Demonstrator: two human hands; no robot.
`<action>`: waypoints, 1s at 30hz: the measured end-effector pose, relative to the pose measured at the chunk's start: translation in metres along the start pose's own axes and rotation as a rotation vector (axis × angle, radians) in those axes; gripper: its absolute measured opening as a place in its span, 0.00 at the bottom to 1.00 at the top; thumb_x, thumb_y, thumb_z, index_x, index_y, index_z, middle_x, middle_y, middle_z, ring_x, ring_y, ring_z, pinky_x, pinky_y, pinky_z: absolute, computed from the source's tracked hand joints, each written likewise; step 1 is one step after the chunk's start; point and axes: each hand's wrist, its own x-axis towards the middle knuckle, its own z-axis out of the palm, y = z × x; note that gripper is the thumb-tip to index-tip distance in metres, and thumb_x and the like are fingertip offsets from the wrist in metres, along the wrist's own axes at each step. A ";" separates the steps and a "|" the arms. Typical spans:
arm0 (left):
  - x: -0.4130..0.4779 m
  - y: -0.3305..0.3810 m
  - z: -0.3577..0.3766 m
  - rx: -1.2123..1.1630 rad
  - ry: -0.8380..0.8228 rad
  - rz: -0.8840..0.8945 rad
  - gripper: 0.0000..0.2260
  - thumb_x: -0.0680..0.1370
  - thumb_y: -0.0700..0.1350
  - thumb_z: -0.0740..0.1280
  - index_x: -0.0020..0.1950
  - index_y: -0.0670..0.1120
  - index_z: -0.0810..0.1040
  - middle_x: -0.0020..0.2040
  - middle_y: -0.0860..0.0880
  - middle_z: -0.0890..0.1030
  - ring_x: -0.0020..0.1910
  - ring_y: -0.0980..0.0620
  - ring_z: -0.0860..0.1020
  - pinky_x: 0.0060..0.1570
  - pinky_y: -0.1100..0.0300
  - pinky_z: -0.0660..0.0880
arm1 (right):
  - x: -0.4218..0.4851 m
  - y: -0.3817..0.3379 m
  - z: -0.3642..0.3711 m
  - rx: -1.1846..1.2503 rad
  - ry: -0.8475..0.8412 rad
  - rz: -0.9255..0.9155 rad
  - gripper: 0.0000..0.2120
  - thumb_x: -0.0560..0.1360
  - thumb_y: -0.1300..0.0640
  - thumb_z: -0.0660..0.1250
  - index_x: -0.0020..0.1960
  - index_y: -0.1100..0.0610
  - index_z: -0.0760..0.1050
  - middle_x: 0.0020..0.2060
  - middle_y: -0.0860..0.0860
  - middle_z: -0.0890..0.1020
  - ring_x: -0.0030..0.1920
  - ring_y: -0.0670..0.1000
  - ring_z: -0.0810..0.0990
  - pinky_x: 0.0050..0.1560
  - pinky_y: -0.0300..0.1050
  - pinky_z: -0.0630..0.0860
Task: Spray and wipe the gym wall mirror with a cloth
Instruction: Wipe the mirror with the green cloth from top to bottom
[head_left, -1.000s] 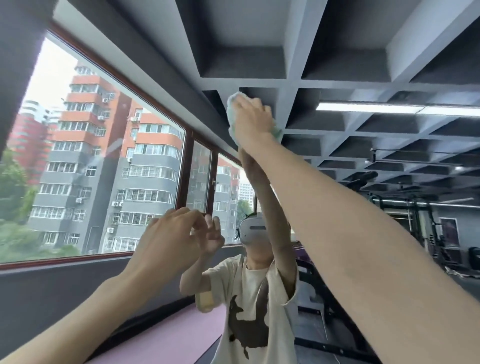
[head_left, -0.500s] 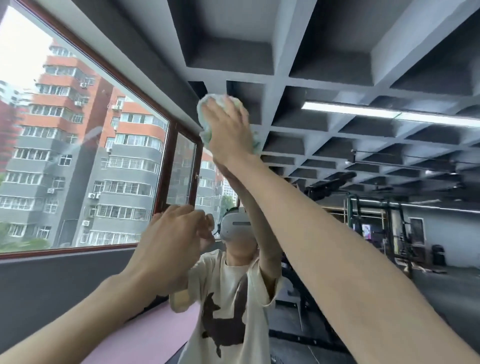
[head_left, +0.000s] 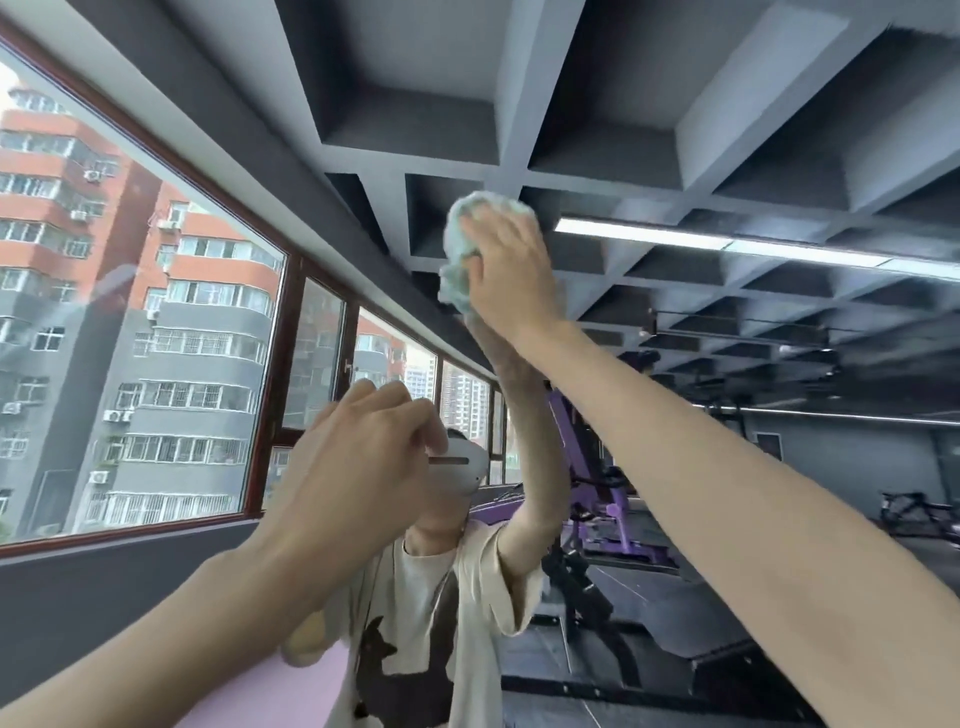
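Coffered ceiling, strip light, windows, purple machine

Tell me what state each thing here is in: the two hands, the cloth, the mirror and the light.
right hand: raised high, holding the cloth against the mirror.
cloth: bunched up, pressed on the glass.
left hand: raised, fingers curled, nothing seen in it.
mirror: upright, reflecting the person and the gym.
light strip: lit.
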 end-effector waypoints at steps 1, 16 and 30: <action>0.001 0.004 0.002 -0.012 -0.020 -0.006 0.10 0.72 0.36 0.65 0.40 0.51 0.80 0.39 0.58 0.76 0.44 0.53 0.72 0.44 0.57 0.69 | -0.006 0.012 -0.001 -0.008 -0.021 -0.114 0.22 0.77 0.61 0.53 0.71 0.60 0.68 0.70 0.54 0.71 0.72 0.55 0.63 0.75 0.51 0.55; 0.011 0.033 0.036 0.011 -0.093 -0.056 0.08 0.74 0.40 0.63 0.42 0.52 0.78 0.43 0.57 0.75 0.48 0.55 0.69 0.40 0.61 0.62 | -0.033 0.094 -0.044 -0.017 0.009 0.130 0.24 0.78 0.69 0.55 0.73 0.57 0.65 0.72 0.55 0.66 0.73 0.54 0.61 0.76 0.46 0.50; -0.005 0.054 0.029 0.003 -0.162 0.004 0.09 0.75 0.43 0.59 0.48 0.54 0.76 0.46 0.58 0.72 0.49 0.57 0.66 0.45 0.63 0.61 | -0.078 0.134 -0.067 -0.113 -0.067 0.258 0.27 0.79 0.68 0.56 0.75 0.54 0.62 0.74 0.47 0.61 0.75 0.53 0.58 0.75 0.51 0.57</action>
